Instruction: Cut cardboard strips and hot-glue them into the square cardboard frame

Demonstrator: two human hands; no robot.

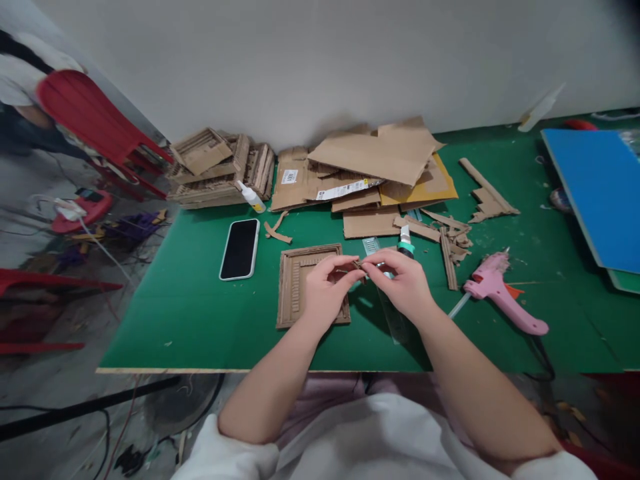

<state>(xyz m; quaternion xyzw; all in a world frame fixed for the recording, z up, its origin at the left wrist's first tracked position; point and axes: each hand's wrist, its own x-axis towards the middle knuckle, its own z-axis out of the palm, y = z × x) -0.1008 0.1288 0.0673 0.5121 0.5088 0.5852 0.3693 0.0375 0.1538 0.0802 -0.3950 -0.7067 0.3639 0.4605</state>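
Note:
My left hand (327,287) and my right hand (400,280) meet at the fingertips above the table, pinching a small piece of cardboard (358,265) between them. Its exact shape is mostly covered by my fingers. Below and beside my left hand lies a square cardboard frame (286,287) with raised edges and ridged strips inside, partly hidden by that hand. A clear ruler (394,320) lies on the table under my right hand. Just beyond the right hand is a utility knife (405,241) with a teal collar.
On the green table (190,333) lie a phone (239,250), a small glue bottle (251,197), cardboard sheets (375,157), cardboard scraps (449,257) and a pink glue gun (507,293). Stacked cardboard frames (220,167) stand at the back left; a blue board (595,193) lies right.

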